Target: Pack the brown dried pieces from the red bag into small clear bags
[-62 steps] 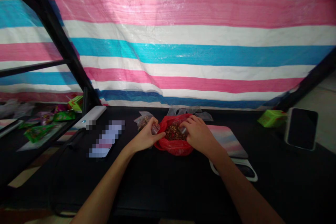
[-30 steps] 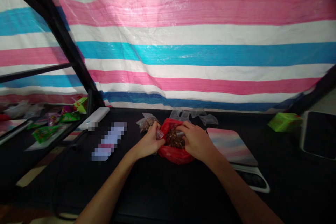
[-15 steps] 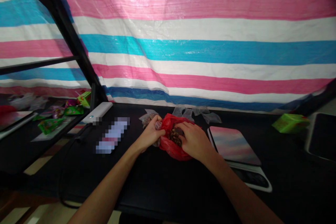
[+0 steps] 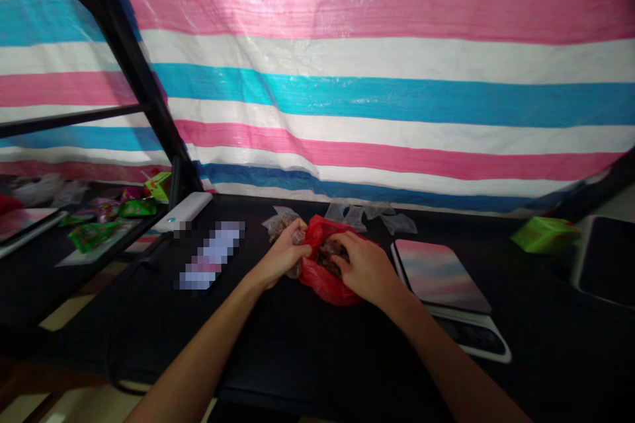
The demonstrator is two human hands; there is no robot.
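A red plastic bag (image 4: 330, 287) lies open on the black table, with small brown pieces (image 4: 328, 254) inside it. My left hand (image 4: 286, 250) is closed on the bag's left edge, thumb toward the opening. Clear plastic shows at its fingers, and a small clear bag with brown contents (image 4: 278, 225) lies just behind it. From the right, my right hand (image 4: 366, 266) reaches into the red bag's mouth. Its fingers and thumb curl around some of the brown pieces; the fingertips are partly hidden among them.
Several clear little bags (image 4: 354, 217) lie behind the red bag. To the right is a white scale (image 4: 479, 337) with a pink-and-blue pad (image 4: 441, 271) on it, then a green box (image 4: 544, 235). A phone (image 4: 213, 254) and white power strip (image 4: 183, 211) are left. A striped sheet (image 4: 347, 99) hangs behind.
My right hand's fingers have worked slightly within the brown pieces, which have shifted in the red bag. My left hand keeps its hold in nearly the same place.
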